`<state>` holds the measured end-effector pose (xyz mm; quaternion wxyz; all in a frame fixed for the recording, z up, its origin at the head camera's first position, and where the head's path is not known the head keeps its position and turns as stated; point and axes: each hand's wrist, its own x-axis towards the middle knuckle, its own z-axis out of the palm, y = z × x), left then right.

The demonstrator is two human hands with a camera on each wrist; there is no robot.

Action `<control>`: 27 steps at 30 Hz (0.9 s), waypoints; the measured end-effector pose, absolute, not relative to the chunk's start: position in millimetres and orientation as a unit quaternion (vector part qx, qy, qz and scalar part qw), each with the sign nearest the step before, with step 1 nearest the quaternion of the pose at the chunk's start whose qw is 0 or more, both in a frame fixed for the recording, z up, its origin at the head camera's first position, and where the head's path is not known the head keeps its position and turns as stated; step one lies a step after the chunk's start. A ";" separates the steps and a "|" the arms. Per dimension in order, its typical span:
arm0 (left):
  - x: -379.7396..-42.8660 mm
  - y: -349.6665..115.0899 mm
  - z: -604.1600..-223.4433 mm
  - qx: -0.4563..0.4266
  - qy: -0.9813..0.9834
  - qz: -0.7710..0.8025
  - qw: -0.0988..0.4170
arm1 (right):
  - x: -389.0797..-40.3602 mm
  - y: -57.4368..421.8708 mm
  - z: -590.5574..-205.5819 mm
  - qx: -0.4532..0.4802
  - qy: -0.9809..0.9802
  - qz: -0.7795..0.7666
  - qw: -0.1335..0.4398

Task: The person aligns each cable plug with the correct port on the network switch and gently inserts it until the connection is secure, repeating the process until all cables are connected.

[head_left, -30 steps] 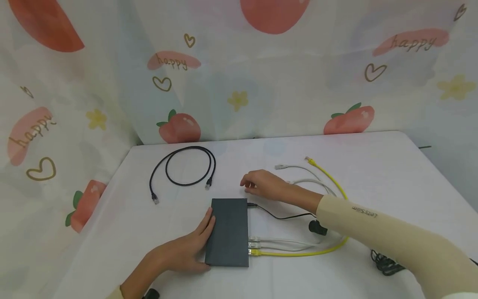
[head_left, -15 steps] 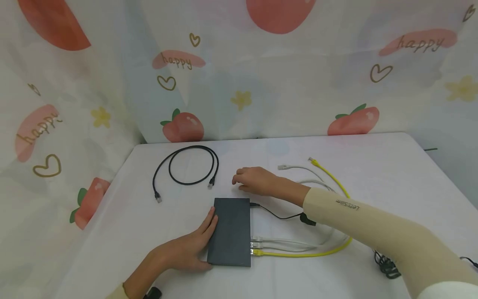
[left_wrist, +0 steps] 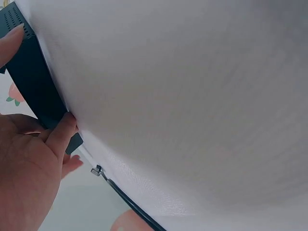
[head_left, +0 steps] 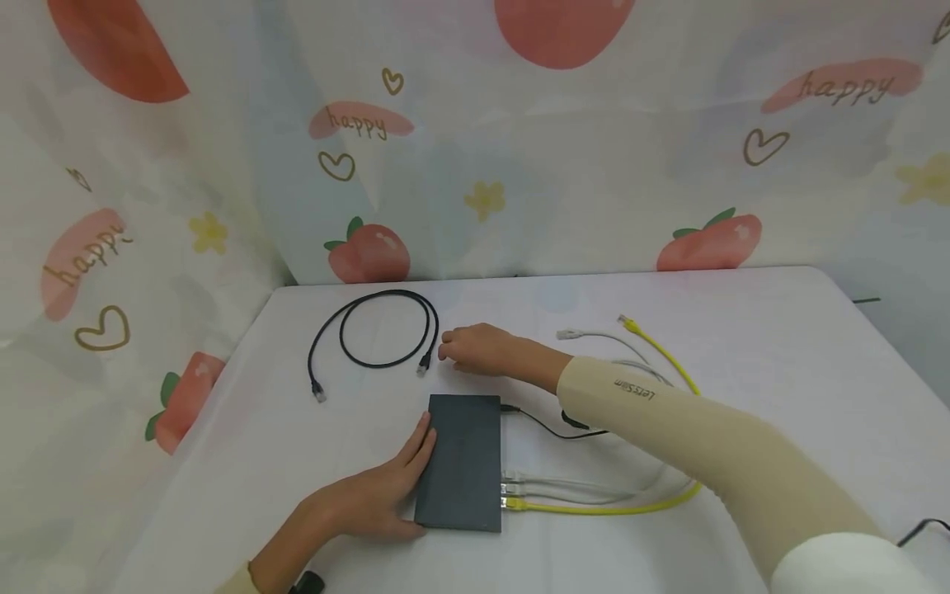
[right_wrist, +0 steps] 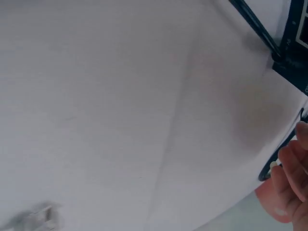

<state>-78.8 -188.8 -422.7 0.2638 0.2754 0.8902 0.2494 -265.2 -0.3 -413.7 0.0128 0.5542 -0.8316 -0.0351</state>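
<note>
A dark grey network switch (head_left: 463,462) lies flat on the white table. Along its left side rests my left hand (head_left: 374,495), fingers extended against the edge and thumb at the near corner; the left wrist view shows these fingers on the switch's side (left_wrist: 41,79). Beyond the switch, my right hand (head_left: 475,348) hovers with loosely bent fingers and nothing visible in them. Its fingertips are right beside the plug end of a coiled black Ethernet cable (head_left: 374,366). In the right wrist view, that hand (right_wrist: 293,178) overlaps the black cable (right_wrist: 265,172).
A yellow Ethernet cable (head_left: 594,510), pale grey cables (head_left: 534,478) and a thin black power cord (head_left: 545,427) run from the switch's right side. My right sleeve (head_left: 690,429) hides part of them. A patterned curtain (head_left: 557,165) hangs behind the table.
My right hand has moved left, from above the power plug to beside the black cable's plug. The left hand stays on the switch. The head view has shifted slightly.
</note>
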 end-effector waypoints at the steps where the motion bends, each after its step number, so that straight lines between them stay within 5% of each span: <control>1: -78.6 -189.4 -423.0 0.275 0.891 0.249 0.263 | -266.5 -3.9 -414.0 0.554 -0.832 -0.041 0.010; 16: -80.1 -191.8 -423.7 0.276 0.884 0.262 0.272 | -264.9 -25.7 -422.9 0.557 -0.822 -0.099 0.065; 27: -78.6 -192.5 -423.5 0.277 0.886 0.259 0.267 | -266.7 -30.0 -423.8 0.539 -0.828 -0.150 0.043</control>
